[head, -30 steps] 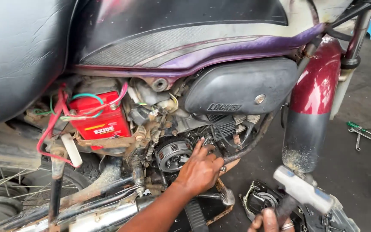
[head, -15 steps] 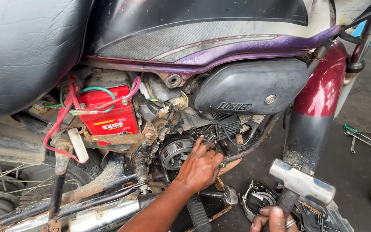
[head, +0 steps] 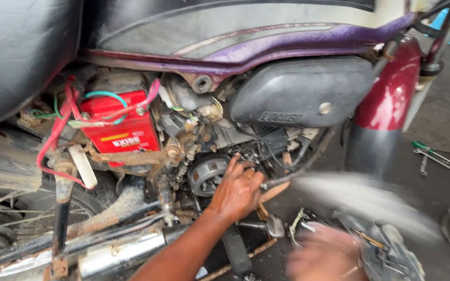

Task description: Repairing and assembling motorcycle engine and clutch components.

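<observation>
The left hand (head: pixel 239 190) gripped a rod-like tool (head: pixel 274 191) set against the motorcycle's engine beside the one round clutch (head: pixel 208 174), likely steadying it for a blow. The right hand (head: pixel 323 256) was a blur low down, apparently swinging one hammer (head: pixel 355 198); its grip could not be made out. One red battery (head: pixel 123 130) sat under the seat.

One red battery (head: pixel 122 126), one round clutch assembly (head: pixel 208 174), one black side cover (head: pixel 303 92) and one motorcycle. Two hands at work: left hand (head: pixel 239 188), right hand (head: pixel 323 256). Two spanners (head: pixel 440 158) far right.
</observation>
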